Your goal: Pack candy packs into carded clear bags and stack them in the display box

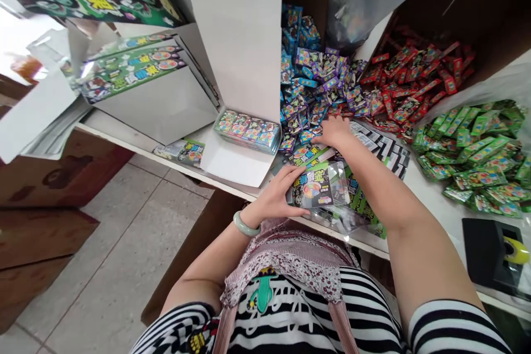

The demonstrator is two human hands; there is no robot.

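My left hand (281, 194) is closed around the side of a clear plastic box (312, 187) with a printed black-and-green front, held near the table's front edge. Beyond it, my right hand (335, 131) reaches to the near edge of a pile of small blue and purple candy packets (327, 72). Its fingers are apart and bent down at the packets, the tips partly hidden. Under my right forearm lie striped black-and-white printed cards (384, 146) and more clear plastic boxes (360, 199). An open display box (238, 163) to the left contains a row of filled packs (249, 130).
Red packets (423, 77) spill from a carton at the back right. Green packets (481, 155) lie in a clear bag on the right, near a black tape dispenser (489, 251). Folded green display boxes (145, 83) are stacked at left. Brown cartons (41, 232) stand on the floor.
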